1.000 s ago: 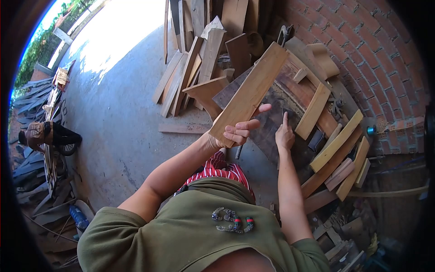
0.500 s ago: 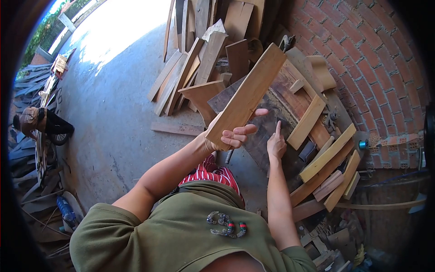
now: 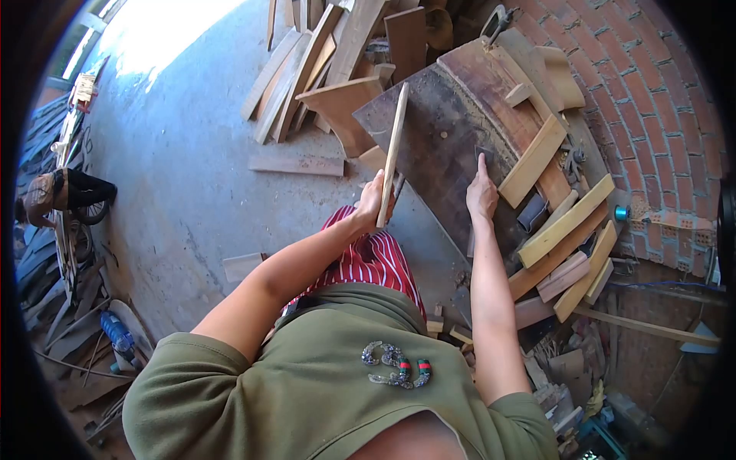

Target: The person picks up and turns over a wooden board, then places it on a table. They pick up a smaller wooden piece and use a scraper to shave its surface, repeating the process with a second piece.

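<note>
Plank: a long, pale wooden plank [image 3: 393, 146], turned edge-on to you and standing nearly upright. Its lower end is in your left hand and its upper end reaches up over the near-left part of the worktop.
Concrete floor: grey concrete floor [image 3: 176, 169] fills the left half of your view, sunlit at the far end.
Brick wall: a red brick wall [image 3: 652, 100] closes off your right side, behind the timber.
Worktop: a dark, stained worktop [image 3: 437, 146] lies slantwise just ahead of both your hands.
Board pile: the board pile [image 3: 307, 69] of offcuts leans together at the worktop's far-left corner.
Slats: pale slats [image 3: 566, 222] lie fanned along the worktop's right edge, between it and the brick wall.
Other person: another person [image 3: 65, 192] crouches at the far left, well apart from you.
Loose board: a loose board [image 3: 297, 165] lies flat on the floor, near the worktop's left corner.
Left hand: your left hand [image 3: 374, 203] has its grip clamped on the plank's lower end, fingers wrapped round the edge.
Right hand: your right hand [image 3: 481, 195] rests on the worktop, forefinger straight out and touching the surface. The other fingers are folded under, and you cannot tell whether that grip closes on anything.
Bottle: a blue plastic bottle [image 3: 119, 333] lies among scraps at the lower left.
</note>
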`<state>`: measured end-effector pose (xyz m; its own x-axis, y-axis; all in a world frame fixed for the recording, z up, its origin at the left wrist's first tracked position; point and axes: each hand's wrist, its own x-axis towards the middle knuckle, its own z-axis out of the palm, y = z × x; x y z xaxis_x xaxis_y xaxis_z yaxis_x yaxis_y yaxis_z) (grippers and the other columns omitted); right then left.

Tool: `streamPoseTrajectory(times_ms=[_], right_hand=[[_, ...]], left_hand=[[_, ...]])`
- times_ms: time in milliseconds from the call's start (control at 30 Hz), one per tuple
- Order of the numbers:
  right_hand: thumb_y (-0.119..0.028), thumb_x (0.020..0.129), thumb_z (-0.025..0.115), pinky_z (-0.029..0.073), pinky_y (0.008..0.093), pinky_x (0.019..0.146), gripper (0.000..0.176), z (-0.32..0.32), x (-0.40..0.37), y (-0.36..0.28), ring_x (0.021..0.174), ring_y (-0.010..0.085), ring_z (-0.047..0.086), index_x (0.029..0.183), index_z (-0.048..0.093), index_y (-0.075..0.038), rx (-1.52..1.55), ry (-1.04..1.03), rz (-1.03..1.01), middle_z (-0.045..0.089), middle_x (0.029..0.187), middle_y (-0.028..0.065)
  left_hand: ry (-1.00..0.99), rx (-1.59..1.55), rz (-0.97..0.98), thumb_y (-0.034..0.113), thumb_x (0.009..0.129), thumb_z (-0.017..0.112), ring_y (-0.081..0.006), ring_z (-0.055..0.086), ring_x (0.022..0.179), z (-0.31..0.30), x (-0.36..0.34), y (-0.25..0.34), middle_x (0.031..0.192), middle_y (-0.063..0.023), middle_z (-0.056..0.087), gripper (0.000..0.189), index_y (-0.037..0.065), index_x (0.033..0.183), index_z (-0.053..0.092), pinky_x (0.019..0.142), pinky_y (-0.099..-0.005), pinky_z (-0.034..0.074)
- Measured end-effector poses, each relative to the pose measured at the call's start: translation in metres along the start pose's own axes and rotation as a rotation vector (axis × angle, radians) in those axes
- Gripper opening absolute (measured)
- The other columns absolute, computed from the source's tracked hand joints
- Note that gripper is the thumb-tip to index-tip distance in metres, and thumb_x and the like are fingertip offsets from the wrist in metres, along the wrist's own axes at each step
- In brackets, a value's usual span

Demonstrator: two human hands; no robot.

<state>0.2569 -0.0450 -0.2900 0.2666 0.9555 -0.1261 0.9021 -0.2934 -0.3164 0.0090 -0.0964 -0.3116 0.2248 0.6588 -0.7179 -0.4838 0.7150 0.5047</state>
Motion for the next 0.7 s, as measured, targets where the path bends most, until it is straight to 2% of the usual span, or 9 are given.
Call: streamPoseTrajectory(times_ms=[167,233,300,367,433,500,567,633,700], right_hand=[[-0.012,0.098,0.045,0.05,0.0498,0.082,0.053,-0.011,-0.043,-0.052,0.096,0.0457,0.063,0.148,0.035,-0.024,0.258,-0.02,-0.17,0.064,0.108,0.0284],[-0.008,0.094,0.048,0.051,0.051,0.072,0.057,-0.016,-0.069,-0.087,0.083,0.0423,0.066,0.148,0.036,-0.021,0.309,-0.055,-0.259,0.067,0.09,0.0259],[-0.012,0.097,0.047,0.052,0.0488,0.074,0.053,-0.019,-0.087,-0.112,0.088,0.0445,0.064,0.148,0.037,-0.023,0.276,-0.153,-0.283,0.066,0.098,0.0264],[-0.009,0.094,0.05,0.051,0.0495,0.07,0.056,-0.017,-0.1,-0.125,0.077,0.0415,0.065,0.147,0.038,-0.017,0.146,-0.167,-0.314,0.064,0.083,0.0237],[-0.009,0.091,0.051,0.053,0.0489,0.063,0.06,-0.006,-0.113,-0.119,0.07,0.0391,0.066,0.148,0.037,-0.022,0.167,-0.098,-0.35,0.06,0.075,0.0198],[-0.007,0.091,0.051,0.052,0.0493,0.064,0.059,-0.007,-0.126,-0.115,0.072,0.0402,0.066,0.148,0.037,-0.019,0.126,-0.145,-0.325,0.062,0.077,0.0225],[-0.005,0.091,0.05,0.052,0.0497,0.066,0.058,-0.006,-0.123,-0.117,0.075,0.0412,0.066,0.147,0.038,-0.016,0.089,-0.199,-0.295,0.063,0.079,0.0252],[-0.013,0.092,0.052,0.055,0.0477,0.061,0.061,0.0,-0.097,-0.128,0.068,0.038,0.067,0.149,0.034,-0.023,0.066,-0.108,-0.33,0.061,0.075,0.0198],[-0.015,0.093,0.052,0.056,0.0458,0.062,0.06,0.003,-0.072,-0.141,0.069,0.0376,0.067,0.149,0.033,-0.022,0.046,-0.082,-0.333,0.062,0.076,0.0201]], left_hand=[[0.146,0.127,0.042,0.064,0.097,0.031,-0.0181,0.048,0.043,0.001,0.027,-0.027,0.055,-0.0059,0.049,0.066,0.007,0.071,0.051,0.04,-0.0333,0.039],[0.173,0.149,0.053,0.064,0.098,0.03,-0.0182,0.05,0.048,0.006,0.032,-0.029,0.057,-0.0075,0.051,0.069,0.005,0.071,0.055,0.047,-0.0353,0.043],[0.178,0.174,0.086,0.061,0.1,0.028,-0.0184,0.057,0.062,0.01,0.038,-0.026,0.069,-0.0104,0.059,0.073,-0.002,0.085,0.064,0.058,-0.0361,0.047],[0.195,0.023,0.16,0.059,0.1,0.029,-0.0185,0.059,0.068,0.023,0.039,-0.021,0.077,-0.0106,0.062,0.073,-0.004,0.092,0.064,0.063,-0.0366,0.049],[0.195,0.019,0.123,0.057,0.101,0.03,-0.0181,0.059,0.07,0.026,0.039,-0.013,0.083,-0.0099,0.064,0.07,-0.004,0.097,0.063,0.066,-0.0368,0.051],[0.206,0.058,0.066,0.057,0.101,0.03,-0.0184,0.059,0.069,0.028,0.042,-0.009,0.083,-0.0101,0.064,0.07,-0.004,0.099,0.063,0.065,-0.0367,0.051],[0.16,0.028,0.066,0.057,0.101,0.029,-0.0186,0.058,0.068,0.028,0.04,-0.01,0.083,-0.0101,0.064,0.069,-0.004,0.101,0.062,0.065,-0.0361,0.05],[0.146,-0.001,0.089,0.057,0.101,0.027,-0.0197,0.062,0.072,0.025,0.043,-0.015,0.086,-0.0113,0.065,0.07,-0.004,0.104,0.062,0.067,-0.0362,0.052],[0.16,0.063,0.068,0.055,0.102,0.027,-0.0211,0.065,0.079,0.024,0.043,-0.012,0.09,-0.0127,0.067,0.07,-0.004,0.109,0.062,0.07,-0.0366,0.053]])
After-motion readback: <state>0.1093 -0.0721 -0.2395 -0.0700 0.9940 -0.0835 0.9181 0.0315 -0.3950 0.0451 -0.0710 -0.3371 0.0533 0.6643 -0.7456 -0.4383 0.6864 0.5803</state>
